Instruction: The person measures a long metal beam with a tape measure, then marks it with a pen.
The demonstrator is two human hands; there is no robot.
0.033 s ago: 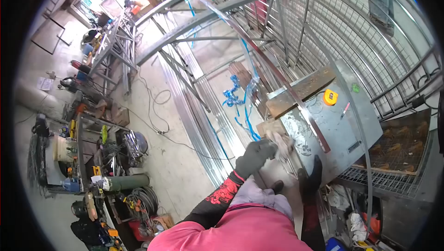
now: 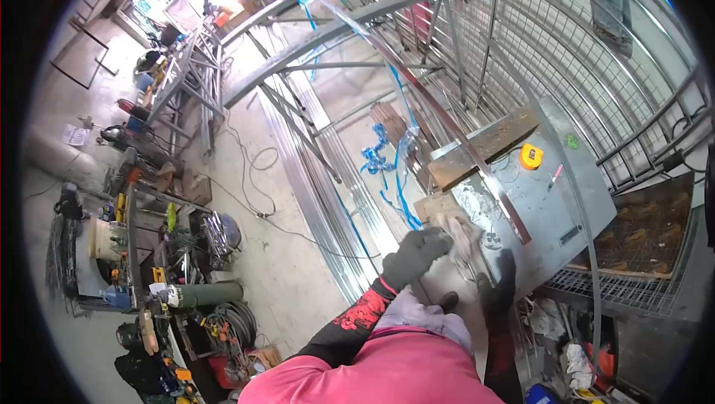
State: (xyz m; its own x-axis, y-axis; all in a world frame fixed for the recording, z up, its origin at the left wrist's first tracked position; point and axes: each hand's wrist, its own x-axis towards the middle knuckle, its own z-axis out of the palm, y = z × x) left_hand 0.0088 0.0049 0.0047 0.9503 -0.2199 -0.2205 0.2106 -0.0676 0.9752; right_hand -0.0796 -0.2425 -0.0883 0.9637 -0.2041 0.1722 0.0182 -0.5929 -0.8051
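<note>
Left hand (image 2: 412, 255) grip clamped on rag (image 2: 462, 230) at worktop (image 2: 555, 210) edge. Wiping looks barely begun, most left. Right hand (image 2: 500, 285) rests there, grip unclear.

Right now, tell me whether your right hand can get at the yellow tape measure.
Probably yes, with a stretch. The right hand rests at the near edge of the table; the tape measure lies uncovered farther across, beyond a flat metal strip it must pass over.

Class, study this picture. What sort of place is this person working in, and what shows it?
Most likely a metal fabrication or welding workshop: curved steel tubes and wire-mesh panels stand about, long metal strips lie on the floor, and a green gas cylinder lies by cluttered tool benches.
</note>
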